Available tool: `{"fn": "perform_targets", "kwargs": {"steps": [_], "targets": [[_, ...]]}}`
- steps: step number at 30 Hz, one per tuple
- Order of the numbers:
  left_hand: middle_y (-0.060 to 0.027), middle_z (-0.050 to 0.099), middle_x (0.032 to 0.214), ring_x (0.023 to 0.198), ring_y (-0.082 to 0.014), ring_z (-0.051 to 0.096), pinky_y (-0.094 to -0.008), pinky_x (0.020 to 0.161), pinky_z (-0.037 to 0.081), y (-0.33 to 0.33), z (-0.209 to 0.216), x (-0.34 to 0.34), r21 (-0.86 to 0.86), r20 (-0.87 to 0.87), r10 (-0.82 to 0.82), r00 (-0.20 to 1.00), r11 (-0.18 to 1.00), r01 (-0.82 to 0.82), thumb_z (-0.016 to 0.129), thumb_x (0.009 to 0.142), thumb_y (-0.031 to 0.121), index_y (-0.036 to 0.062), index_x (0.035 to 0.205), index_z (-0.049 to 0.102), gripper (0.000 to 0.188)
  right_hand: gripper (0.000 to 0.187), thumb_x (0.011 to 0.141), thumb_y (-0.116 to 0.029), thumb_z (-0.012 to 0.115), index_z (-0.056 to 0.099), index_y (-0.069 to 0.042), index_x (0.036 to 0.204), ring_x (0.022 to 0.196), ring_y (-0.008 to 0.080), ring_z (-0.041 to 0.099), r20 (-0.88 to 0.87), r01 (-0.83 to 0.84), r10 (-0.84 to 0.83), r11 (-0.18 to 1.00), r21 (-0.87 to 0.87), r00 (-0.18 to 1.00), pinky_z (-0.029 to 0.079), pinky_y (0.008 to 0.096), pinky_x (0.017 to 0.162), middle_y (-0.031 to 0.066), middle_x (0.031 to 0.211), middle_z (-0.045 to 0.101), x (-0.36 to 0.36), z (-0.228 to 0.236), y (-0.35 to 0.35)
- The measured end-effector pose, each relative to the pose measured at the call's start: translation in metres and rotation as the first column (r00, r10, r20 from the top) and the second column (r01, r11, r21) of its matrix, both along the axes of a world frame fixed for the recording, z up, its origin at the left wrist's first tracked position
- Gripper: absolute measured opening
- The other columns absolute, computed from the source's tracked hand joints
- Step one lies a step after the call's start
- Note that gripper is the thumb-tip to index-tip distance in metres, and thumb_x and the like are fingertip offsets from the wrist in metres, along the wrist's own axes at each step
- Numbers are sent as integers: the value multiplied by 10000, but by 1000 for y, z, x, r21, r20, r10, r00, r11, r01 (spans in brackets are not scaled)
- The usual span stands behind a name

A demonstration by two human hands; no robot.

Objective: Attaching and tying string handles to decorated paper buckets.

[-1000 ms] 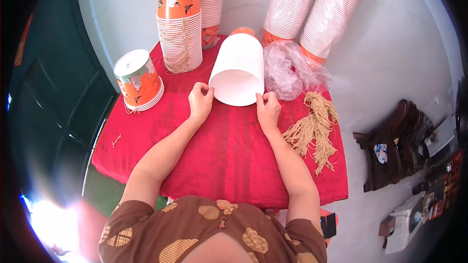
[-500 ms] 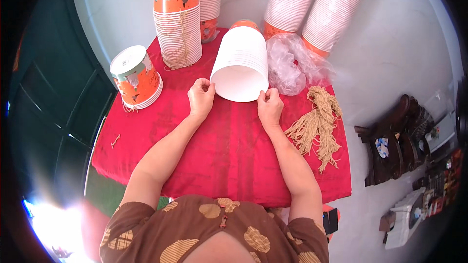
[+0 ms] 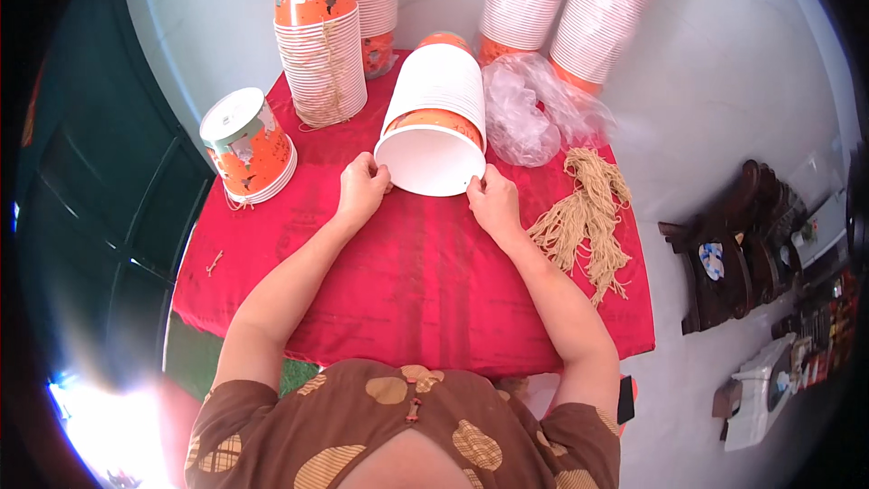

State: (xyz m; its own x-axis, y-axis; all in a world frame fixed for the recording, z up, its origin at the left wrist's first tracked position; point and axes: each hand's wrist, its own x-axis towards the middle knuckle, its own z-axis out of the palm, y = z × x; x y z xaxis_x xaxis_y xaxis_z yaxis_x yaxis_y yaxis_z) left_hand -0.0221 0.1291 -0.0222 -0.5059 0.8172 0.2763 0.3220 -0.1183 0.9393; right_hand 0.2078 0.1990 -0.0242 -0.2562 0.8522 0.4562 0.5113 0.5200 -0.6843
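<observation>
Fingers (image 3: 476, 186) of the left hand (image 3: 361, 192) and right hand (image 3: 497, 205) pinch the front cup (image 3: 430, 159) at opposite sides of its rim. White inside, orange outside, it lies sideways, partly out of the stack (image 3: 441, 78) on the red worktop (image 3: 407, 281).

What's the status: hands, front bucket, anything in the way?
Left hand and right hand pinching front bucket by its rim. Bucket partly out of lying stack, orange wall showing. Plastic bag beside stack, not blocking.

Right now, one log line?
left hand: holds bucket, left rim | right hand: holds bucket, right rim | bucket: partly outside lying stack
</observation>
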Motion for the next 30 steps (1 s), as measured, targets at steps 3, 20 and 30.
{"fn": "perform_targets", "kwargs": {"steps": [3,20,30], "targets": [[-111,644,643,561,-169,638,-320,526,511,-16,8,-4,-64,-77,-77,994,995,72,594,858,75,-51,810,582,135,202,862,-166,593,547,24,814,700,452,629,46,-27,27,1000,8,999,485,535,625,268,708,617,5,11,-22],[71,488,614,555,1,424,-214,490,331,-147,93,-34,14,-95,-80,992,997,82,587,942,107,38,696,562,257,122,879,-105,627,664,8,908,815,307,666,69,-219,224,973,-75,972,517,373,731,156,877,676,124,49,-88],[19,591,594,493,-50,523,-210,461,385,-148,98,-50,-98,9,-65,998,993,65,590,906,153,21,718,636,235,66,789,-24,662,631,-9,846,830,280,563,403,-180,188,982,-58,896,455,372,750,110,796,581,173,51,-93]]}}
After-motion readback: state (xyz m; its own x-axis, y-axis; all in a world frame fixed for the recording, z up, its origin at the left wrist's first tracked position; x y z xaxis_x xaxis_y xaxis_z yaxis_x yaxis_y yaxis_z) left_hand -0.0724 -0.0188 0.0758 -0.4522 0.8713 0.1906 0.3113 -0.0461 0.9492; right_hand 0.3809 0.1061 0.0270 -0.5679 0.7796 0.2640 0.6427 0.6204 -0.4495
